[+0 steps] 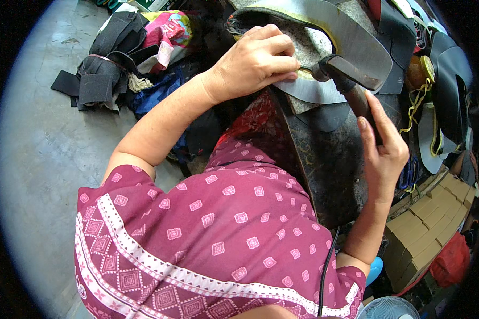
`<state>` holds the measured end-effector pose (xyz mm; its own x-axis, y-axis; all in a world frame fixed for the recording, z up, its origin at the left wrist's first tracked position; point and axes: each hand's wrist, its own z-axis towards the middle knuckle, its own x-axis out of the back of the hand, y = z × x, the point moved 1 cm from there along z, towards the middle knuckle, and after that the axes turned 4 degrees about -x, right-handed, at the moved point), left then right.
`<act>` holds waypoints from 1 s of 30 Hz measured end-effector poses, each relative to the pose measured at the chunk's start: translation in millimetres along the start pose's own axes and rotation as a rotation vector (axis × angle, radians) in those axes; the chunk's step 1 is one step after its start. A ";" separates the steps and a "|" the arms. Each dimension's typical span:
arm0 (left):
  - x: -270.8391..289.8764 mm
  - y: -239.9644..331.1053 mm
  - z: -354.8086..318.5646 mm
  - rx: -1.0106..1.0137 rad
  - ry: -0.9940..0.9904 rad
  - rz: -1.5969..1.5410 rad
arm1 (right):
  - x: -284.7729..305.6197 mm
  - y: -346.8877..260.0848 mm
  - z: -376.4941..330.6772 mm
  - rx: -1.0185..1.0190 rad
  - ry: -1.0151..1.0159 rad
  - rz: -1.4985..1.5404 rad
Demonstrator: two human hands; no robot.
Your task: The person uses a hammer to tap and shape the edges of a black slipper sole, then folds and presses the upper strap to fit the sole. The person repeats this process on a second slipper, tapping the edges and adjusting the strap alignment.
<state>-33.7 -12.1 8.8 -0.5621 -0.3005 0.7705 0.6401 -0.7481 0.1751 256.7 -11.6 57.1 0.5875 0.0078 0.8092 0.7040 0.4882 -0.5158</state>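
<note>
My left hand [255,61] presses flat on a grey shoe sole [351,37] with a yellow-edged rim, lying on a dark work block [330,159]. My right hand [380,149] grips the wooden handle of a hammer [351,77], whose metal head rests on the sole just right of my left fingertips. A second grey sole piece [314,90] lies under the first. My maroon patterned dress fills the lower middle of the view.
A heap of black fabric pieces [104,58] and a colourful bag [170,29] lie on the grey concrete floor at upper left. More dark soles and yellow straps [436,101] are piled at right. Cardboard boxes [426,228] and a fan [391,308] sit at lower right.
</note>
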 end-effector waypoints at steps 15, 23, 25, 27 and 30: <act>13.6 0.6 3.6 0.059 0.002 0.008 | -17.1 4.8 -8.9 -0.043 -0.025 0.060; 10.7 -4.4 3.4 0.005 -0.049 -0.022 | 6.7 -4.0 7.4 0.029 0.078 0.243; 10.1 -5.0 2.7 0.012 -0.050 -0.033 | 5.4 -5.2 6.6 0.005 0.120 0.334; 9.6 -5.3 2.4 0.013 -0.046 -0.030 | -3.6 -6.3 5.0 0.001 0.054 0.167; 9.0 -6.1 2.8 0.006 -0.035 -0.018 | -8.9 -5.8 4.3 0.050 0.010 0.086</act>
<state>-41.2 -8.6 16.3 -0.5549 -0.2666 0.7881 0.6336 -0.7493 0.1926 245.7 -10.8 54.1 0.6493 0.0427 0.7593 0.6301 0.5288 -0.5686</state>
